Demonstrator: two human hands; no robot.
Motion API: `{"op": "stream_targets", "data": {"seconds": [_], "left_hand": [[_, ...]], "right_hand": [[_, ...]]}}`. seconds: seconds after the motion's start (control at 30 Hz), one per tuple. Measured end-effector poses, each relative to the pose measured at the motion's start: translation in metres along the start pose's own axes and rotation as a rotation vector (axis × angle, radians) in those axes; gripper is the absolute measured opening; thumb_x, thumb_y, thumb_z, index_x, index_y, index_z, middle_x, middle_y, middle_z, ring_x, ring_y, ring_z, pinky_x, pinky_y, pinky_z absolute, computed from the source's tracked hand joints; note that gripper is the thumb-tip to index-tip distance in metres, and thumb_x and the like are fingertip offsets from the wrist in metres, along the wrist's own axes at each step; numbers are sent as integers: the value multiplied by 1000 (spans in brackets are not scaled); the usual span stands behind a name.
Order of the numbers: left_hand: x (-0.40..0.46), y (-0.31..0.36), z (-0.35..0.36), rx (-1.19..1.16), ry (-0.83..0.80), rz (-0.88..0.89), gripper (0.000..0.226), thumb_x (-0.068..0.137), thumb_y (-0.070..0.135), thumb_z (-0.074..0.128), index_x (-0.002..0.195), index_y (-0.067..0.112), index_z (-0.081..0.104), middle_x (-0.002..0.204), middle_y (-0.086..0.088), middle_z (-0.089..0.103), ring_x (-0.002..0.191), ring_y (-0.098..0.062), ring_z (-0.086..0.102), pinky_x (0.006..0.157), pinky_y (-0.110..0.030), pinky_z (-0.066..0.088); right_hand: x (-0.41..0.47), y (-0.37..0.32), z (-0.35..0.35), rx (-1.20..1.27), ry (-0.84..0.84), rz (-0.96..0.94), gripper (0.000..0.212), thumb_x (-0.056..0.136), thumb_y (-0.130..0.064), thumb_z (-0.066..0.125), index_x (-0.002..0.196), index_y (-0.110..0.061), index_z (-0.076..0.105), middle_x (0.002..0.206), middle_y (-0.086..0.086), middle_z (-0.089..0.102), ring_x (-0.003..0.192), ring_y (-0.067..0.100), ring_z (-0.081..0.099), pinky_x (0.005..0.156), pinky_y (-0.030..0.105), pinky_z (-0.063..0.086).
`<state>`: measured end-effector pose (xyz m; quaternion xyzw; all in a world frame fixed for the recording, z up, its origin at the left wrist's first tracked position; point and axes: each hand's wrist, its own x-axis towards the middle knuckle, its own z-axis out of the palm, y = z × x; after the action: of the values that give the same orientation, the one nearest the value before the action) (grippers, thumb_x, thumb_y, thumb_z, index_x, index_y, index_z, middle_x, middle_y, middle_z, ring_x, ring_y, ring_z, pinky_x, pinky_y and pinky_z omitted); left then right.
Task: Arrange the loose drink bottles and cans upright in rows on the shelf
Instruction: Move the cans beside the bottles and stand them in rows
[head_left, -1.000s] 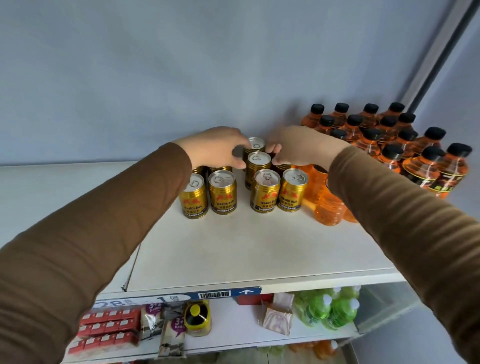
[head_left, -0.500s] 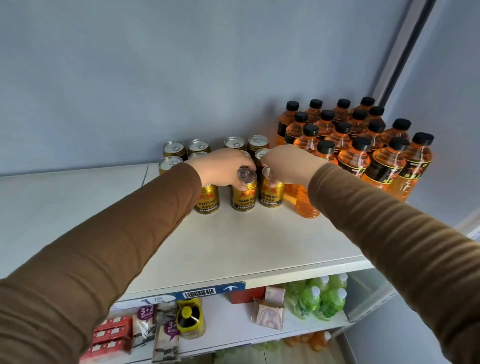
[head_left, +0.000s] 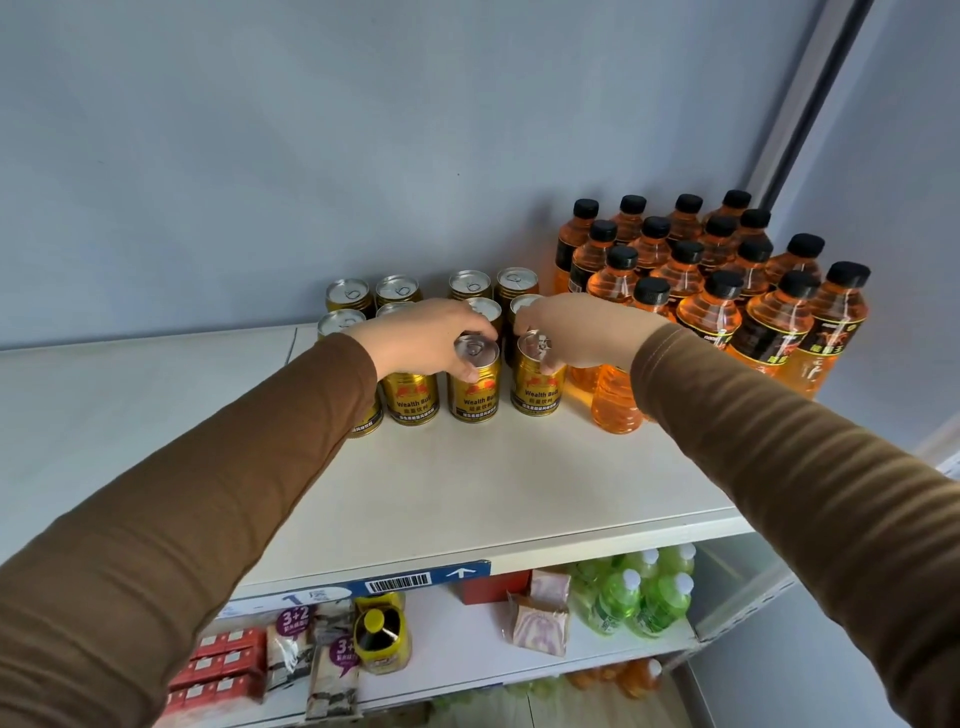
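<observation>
Several gold "Wealth Bull" cans stand upright in rows on the white top shelf (head_left: 467, 493). My left hand (head_left: 421, 338) grips the top of a front-row gold can (head_left: 474, 384). My right hand (head_left: 582, 332) grips the top of the neighbouring gold can (head_left: 537, 382) to its right. More cans (head_left: 397, 291) stand behind, near the wall. To the right, several orange drink bottles (head_left: 711, 306) with black caps stand upright in rows; one orange bottle (head_left: 615, 400) stands at the front under my right wrist, its cap hidden.
The grey wall runs close behind the cans. The shelf's front edge carries a blue barcode label (head_left: 415, 581). On the lower shelf sit green bottles (head_left: 644, 592), a yellow jar (head_left: 382, 636), snack packets (head_left: 537, 618) and red boxes (head_left: 223, 665).
Both hands came forward from the rear cans to the front row, each now holding a front can. The view has tilted and shifted, revealing the back-row cans.
</observation>
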<state>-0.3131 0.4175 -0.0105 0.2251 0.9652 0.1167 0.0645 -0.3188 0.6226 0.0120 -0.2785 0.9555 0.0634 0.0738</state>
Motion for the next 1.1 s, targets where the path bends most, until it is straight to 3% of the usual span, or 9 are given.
{"op": "stream_targets", "data": {"seconds": [0.17, 0.33, 0.43, 0.5, 0.6, 0.7, 0.93, 1.1], "left_hand": [[9, -10, -20, -161, 48, -72, 58, 83, 42, 77, 136, 34, 53, 133, 5, 60, 106, -13, 62, 93, -36, 51], [32, -24, -32, -10, 133, -87, 57, 86, 43, 73, 138, 28, 55, 137, 1, 58, 114, -18, 56, 87, -28, 39], [47, -27, -26, 54, 93, -103, 62, 89, 46, 70, 144, 24, 51, 143, -3, 53, 124, -24, 52, 92, -30, 38], [54, -27, -20, 55, 63, -102, 63, 90, 45, 69, 145, 21, 50, 144, -5, 53, 124, -26, 51, 96, -32, 39], [61, -27, -13, 46, 52, -71, 60, 91, 39, 69, 145, 21, 51, 143, -6, 53, 123, -26, 52, 93, -29, 39], [62, -31, -10, 44, 69, -54, 55, 92, 36, 69, 143, 24, 54, 138, -6, 54, 120, -25, 51, 88, -27, 35], [59, -35, -11, 43, 91, -82, 46, 87, 40, 73, 128, 21, 64, 125, -3, 60, 106, -22, 54, 87, -34, 46], [59, -36, -10, 51, 88, -70, 48, 87, 43, 72, 129, 22, 63, 126, -3, 59, 104, -20, 54, 87, -35, 47]], "right_hand": [[8, 12, -25, 74, 65, 37, 56, 94, -20, 64, 146, -18, 43, 146, 9, 48, 132, 30, 46, 107, 40, 40], [43, 15, -36, 4, 125, 140, 48, 99, -15, 54, 145, -8, 44, 146, 14, 48, 132, 33, 46, 105, 38, 40], [61, 16, -27, -27, 100, 151, 41, 96, -18, 58, 134, -3, 56, 131, 14, 59, 120, 32, 56, 95, 38, 47], [70, 15, -19, -53, 54, 140, 39, 93, -24, 63, 125, -2, 61, 107, 10, 64, 99, 28, 60, 80, 35, 49], [83, 13, -9, -75, 27, 152, 41, 89, -33, 68, 119, -5, 62, 78, 1, 52, 81, 23, 51, 71, 34, 43], [91, 17, -4, -88, 52, 159, 34, 91, -26, 66, 117, -6, 61, 66, -2, 41, 77, 24, 49, 67, 34, 41], [94, 19, -3, -174, 46, 125, 31, 88, -21, 69, 115, -5, 62, 74, 2, 49, 77, 25, 51, 66, 33, 43], [96, 18, -6, -128, -15, 155, 44, 88, -24, 70, 126, -5, 60, 111, 11, 67, 91, 26, 58, 74, 32, 47]]}}
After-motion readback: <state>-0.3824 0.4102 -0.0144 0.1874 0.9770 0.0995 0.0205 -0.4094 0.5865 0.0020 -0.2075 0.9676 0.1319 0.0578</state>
